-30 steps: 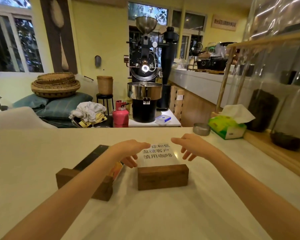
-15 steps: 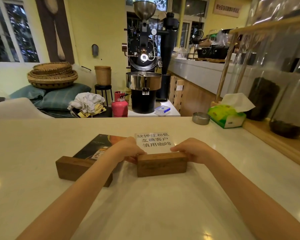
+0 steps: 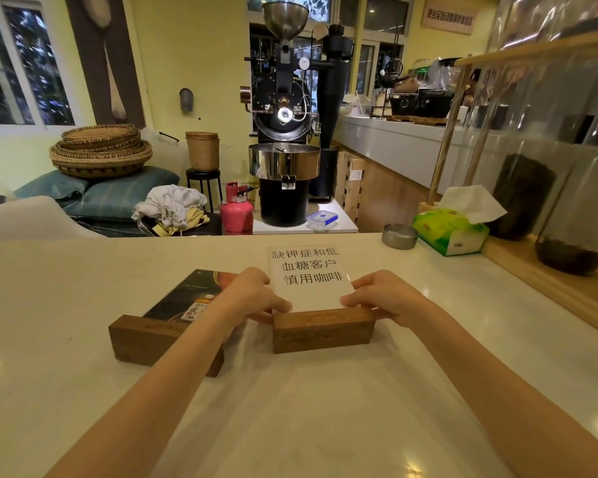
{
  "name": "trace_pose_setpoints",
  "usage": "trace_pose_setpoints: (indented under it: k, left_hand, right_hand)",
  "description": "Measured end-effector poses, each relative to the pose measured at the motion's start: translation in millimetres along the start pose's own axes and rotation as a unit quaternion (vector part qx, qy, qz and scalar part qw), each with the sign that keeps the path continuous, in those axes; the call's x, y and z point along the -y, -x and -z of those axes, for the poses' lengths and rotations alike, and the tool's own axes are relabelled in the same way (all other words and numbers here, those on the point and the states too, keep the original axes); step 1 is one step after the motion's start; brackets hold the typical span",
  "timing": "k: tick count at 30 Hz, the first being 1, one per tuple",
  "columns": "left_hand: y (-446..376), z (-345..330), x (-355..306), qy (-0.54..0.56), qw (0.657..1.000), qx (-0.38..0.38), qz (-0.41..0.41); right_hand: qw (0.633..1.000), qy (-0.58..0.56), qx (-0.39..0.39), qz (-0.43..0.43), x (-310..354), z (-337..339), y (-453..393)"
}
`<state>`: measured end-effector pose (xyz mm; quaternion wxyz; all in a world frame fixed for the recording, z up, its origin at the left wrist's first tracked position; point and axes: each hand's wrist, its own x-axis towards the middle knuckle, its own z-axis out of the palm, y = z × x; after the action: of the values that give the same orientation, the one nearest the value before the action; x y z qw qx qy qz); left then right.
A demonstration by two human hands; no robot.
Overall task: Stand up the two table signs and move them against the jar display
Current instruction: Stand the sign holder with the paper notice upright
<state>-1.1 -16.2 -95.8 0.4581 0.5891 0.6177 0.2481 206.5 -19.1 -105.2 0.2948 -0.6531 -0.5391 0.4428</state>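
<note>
Two table signs with wooden block bases are on the pale counter. The white sign (image 3: 310, 277) with black characters is tilted partway up from the counter on its wooden base (image 3: 323, 331). My left hand (image 3: 252, 298) grips its left edge and my right hand (image 3: 382, 298) grips its right edge, just above the base. The dark sign (image 3: 183, 298) lies flat to the left, partly hidden by my left forearm, with its own wooden base (image 3: 152, 343) toward me. The jar display (image 3: 546, 281), a wooden shelf holding tall glass jars, runs along the counter's right side.
A green tissue box (image 3: 451, 231) and a small metal ashtray (image 3: 399, 236) sit near the counter's far right. Beyond the counter's far edge stand a coffee roaster (image 3: 285, 132) and a pink gas canister (image 3: 237, 212).
My hands came down from hovering over the white sign and closed on its two edges. The sign's panel has risen from flat to tilted up.
</note>
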Motion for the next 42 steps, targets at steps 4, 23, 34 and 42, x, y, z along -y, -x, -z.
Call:
trace_pose_setpoints:
  k: [4, 23, 34, 42]
  left_hand:
    - [-0.1, 3.1, -1.6, 0.050, 0.998, -0.021, -0.024]
    - [3.2, 5.2, -8.5, -0.001, 0.972, -0.123, -0.201]
    - [8.8, 7.0, -9.1, -0.059, 0.972, -0.082, -0.212]
    - [10.6, 7.2, -7.1, -0.074, 0.973, -0.057, -0.212]
  right_hand:
    - [0.999, -0.026, -0.011, 0.037, 1.2, 2.5, -0.2]
    - [0.966, -0.117, -0.068, 0.221, -7.8, 4.3, -5.2]
    - [0.970, -0.091, -0.057, 0.217, -9.4, 8.9, -5.4]
    - [0.981, 0.030, -0.079, 0.175, -1.9, 14.4, 0.6]
